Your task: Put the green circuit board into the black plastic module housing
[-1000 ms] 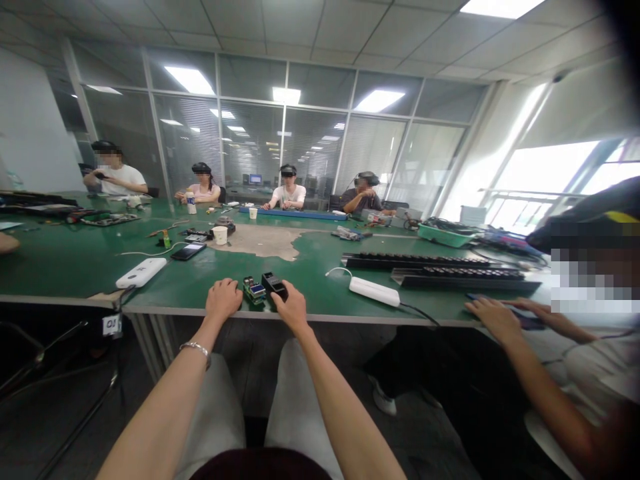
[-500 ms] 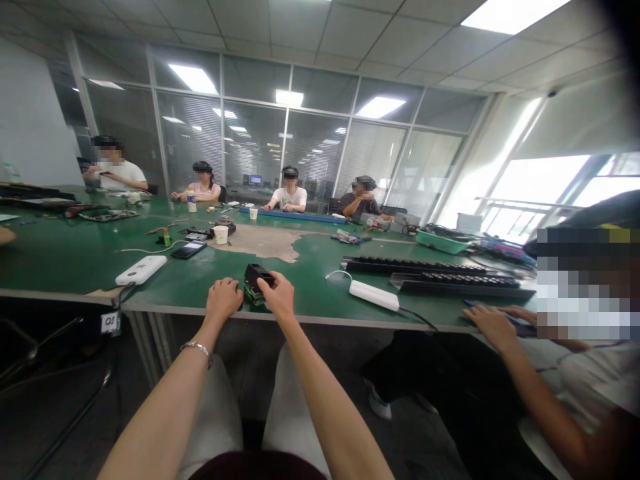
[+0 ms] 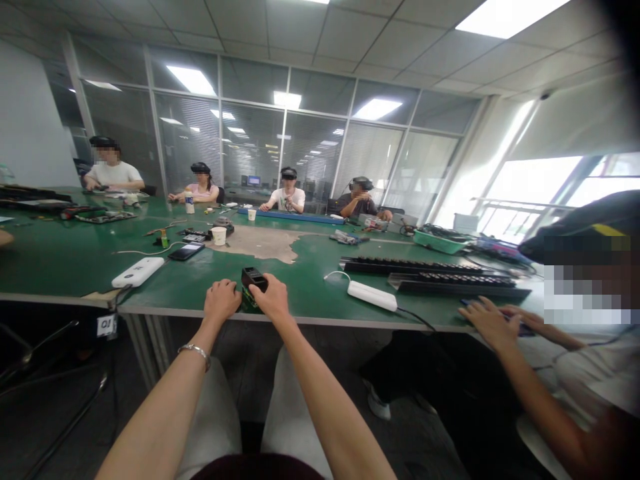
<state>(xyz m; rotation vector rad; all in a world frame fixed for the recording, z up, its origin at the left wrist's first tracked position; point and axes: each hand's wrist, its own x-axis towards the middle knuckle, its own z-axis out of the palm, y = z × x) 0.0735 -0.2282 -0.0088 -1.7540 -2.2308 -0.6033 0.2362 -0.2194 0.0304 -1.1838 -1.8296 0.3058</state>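
My right hand [image 3: 271, 299] grips a black box-shaped part [image 3: 254, 275] with recesses in its top, thumb and fingers closed around its right side. Under the black part, green and yellowish bits [image 3: 248, 301] show, perhaps a circuit board; most of this is covered by the fingers. Left of it, at the table's front edge, lies my left hand [image 3: 221, 299] with fingers curled and closed. Whatever it may hold is hidden beneath the fingers. A silver bracelet [image 3: 196, 355] is on my left wrist.
White power strips [image 3: 138, 272] [image 3: 372, 295] lie on the green table [image 3: 300, 287] at both sides. A phone [image 3: 187, 251] and a paper cup [image 3: 219, 235] stand farther back. Black rails [image 3: 453, 283] lie right. A co-worker's hand [image 3: 493, 323] is close at right; several people sit opposite.
The black part has tilted in my right hand, so its recessed top shows more. My left hand stays about where it was. The co-worker's hands at right have shifted slightly.
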